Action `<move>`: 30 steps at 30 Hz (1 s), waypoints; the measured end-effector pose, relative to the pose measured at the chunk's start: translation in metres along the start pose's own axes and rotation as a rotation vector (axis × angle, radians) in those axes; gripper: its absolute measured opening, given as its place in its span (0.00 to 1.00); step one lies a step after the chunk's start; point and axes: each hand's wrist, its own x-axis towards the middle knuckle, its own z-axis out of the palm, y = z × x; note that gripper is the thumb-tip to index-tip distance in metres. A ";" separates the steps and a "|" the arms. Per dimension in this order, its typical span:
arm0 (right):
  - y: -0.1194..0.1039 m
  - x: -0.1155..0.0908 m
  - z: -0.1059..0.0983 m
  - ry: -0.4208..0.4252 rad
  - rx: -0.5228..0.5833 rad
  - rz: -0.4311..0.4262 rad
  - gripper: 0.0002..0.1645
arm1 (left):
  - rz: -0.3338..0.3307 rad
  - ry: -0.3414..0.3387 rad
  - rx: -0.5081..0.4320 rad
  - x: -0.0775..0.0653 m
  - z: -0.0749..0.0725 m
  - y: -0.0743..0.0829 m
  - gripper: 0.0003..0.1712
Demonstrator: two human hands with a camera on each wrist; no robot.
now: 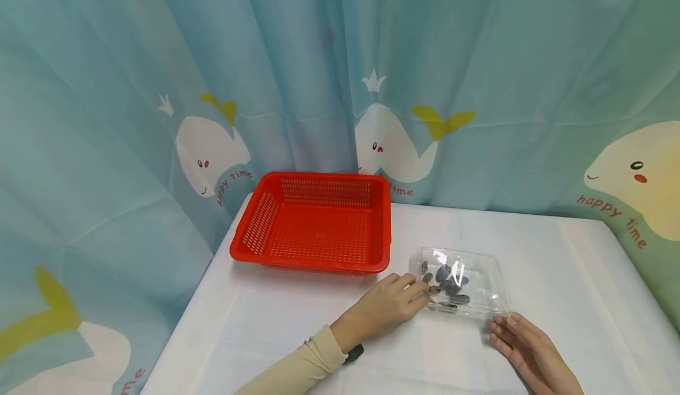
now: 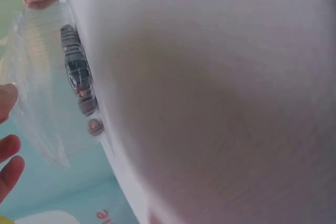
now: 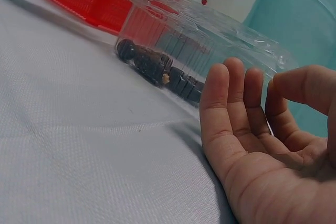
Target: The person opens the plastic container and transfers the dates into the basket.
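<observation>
On the white table lies a clear plastic box [image 1: 482, 277], its lid lowered. Several dark brown, oval, ridged pieces [image 1: 451, 286] sit inside, mostly toward its left side; their exact kind is unclear. My left hand [image 1: 385, 305] has bent fingers at the box's front left corner and pinches its edge. At the front right corner, my right hand [image 1: 533, 348] pinches the rim between thumb and a fingertip. In the right wrist view, the other fingers [image 3: 216, 98] of that hand stand upright beside the box wall. Only fingertips [image 2: 8, 148] of the left hand show in the left wrist view.
A red perforated plastic basket [image 1: 319, 265] with nothing in it stands behind and left of the box. A blue curtain [image 1: 319, 58] with white whales hangs along the table's back and sides. A dark band [image 1: 354, 352] shows at the left wrist.
</observation>
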 end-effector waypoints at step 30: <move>-0.001 0.000 0.000 -0.001 -0.016 -0.002 0.28 | 0.156 0.144 0.088 0.010 0.012 -0.002 0.16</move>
